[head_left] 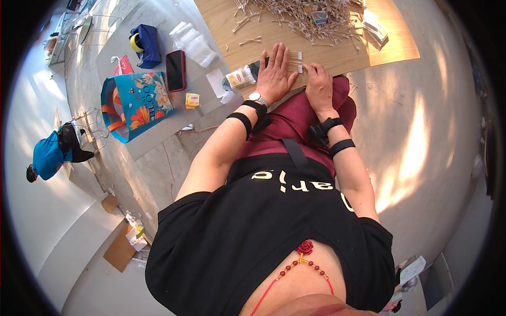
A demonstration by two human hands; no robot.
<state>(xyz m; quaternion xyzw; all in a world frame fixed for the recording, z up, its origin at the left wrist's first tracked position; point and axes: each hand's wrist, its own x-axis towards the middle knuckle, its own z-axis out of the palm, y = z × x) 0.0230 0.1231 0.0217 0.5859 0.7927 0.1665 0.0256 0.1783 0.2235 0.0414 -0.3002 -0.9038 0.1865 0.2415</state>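
Note:
My left hand (pixel 276 73) lies flat with fingers stretched, pressing on a row of cotton swabs (pixel 296 62) near the table's front edge. Swab tips stick out to the right of its fingers. Left of the palm is a clear packet with a yellow and white label (pixel 240 78), holding swabs; the part under the hand is hidden. My right hand (pixel 319 88) is at the table edge beside the swab tips, its fingers curled in. What they hold, if anything, is hidden. Farther back, a big loose pile of cotton swabs (pixel 295 18) covers the wooden table (pixel 232 50).
A filled swab packet (pixel 375 29) sits right of the pile. On the grey surface at left are a blue tape dispenser (pixel 146 46), clear plastic bags (pixel 193 44), a phone (pixel 176 71), a small yellow label card (pixel 192 100) and a floral blue bag (pixel 138 105). Another person (pixel 50 155) is far left.

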